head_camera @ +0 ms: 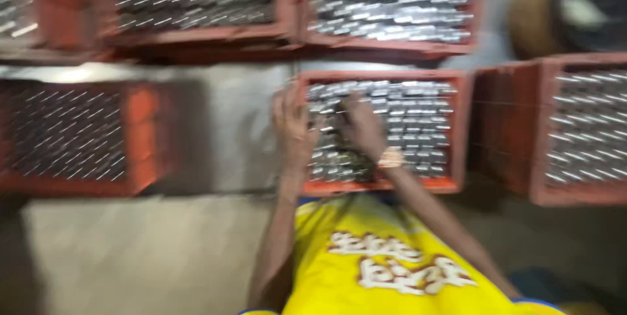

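So the crate (457,125) I was working in was the orange-red plastic one right in front of my belly, sitting on the grey floor (222,132) and packed with short shiny metal pieces (418,112) laid flat in rows. Both my hands were down in its near-left corner. My left hand (294,129) rested over the left wall with the fingers curled loosely onto the pieces there, probably to steady the stack. My right hand (361,125) was further in, fingers bent down among the pieces, watch (392,157) on the wrist. Everything was motion-blurred, so I honestly can't tell whether either hand had actually closed on a piece or was just pressing on top.

Around it were more crates of the same colour and shape: one just to the right (542,132) with the same metal bits, two across the top (392,1), and one off to the left (140,138) holding what looked like thinner rods lying on a slant. They were close enough to reach without getting up, I'd guess. No labels or signs showed on any crate. My yellow shirt (392,269) had white lettering on the front.
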A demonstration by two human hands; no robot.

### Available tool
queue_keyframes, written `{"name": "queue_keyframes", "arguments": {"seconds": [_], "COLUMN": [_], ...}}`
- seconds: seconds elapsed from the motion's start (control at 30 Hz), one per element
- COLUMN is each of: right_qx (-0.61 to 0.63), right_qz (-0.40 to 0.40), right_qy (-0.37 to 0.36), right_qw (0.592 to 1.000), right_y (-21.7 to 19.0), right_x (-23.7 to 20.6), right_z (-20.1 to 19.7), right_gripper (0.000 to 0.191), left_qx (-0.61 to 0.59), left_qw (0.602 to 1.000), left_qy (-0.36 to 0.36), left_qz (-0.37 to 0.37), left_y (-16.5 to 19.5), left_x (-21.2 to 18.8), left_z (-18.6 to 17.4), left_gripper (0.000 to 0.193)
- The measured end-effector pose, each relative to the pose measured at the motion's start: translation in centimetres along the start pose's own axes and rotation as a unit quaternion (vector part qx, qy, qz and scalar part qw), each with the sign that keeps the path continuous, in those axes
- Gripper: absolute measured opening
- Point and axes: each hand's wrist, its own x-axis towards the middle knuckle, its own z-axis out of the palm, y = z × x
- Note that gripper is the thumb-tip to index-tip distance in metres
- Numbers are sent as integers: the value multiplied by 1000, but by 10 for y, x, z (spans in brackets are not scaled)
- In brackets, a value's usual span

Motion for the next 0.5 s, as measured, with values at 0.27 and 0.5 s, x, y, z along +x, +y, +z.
{"name": "queue_keyframes", "arguments": {"seconds": [0.27,0.5], "right_qx": [-62,-129], "right_qz": [21,-9], "right_qy": [3,15], "right_qw": [998,991], "right_y": [-27,-29], "right_x": [6,20], "right_z": [1,18], "right_gripper": [46,45], "left_qx": [-463,-35], "left_qw": [854,998], "left_qy": [15,-13], "left_qz": [-236,-50], "left_y": [-6,-10], "left_x": [-36,-18], "left_z": [-89,-8], "left_gripper": [48,44]}}
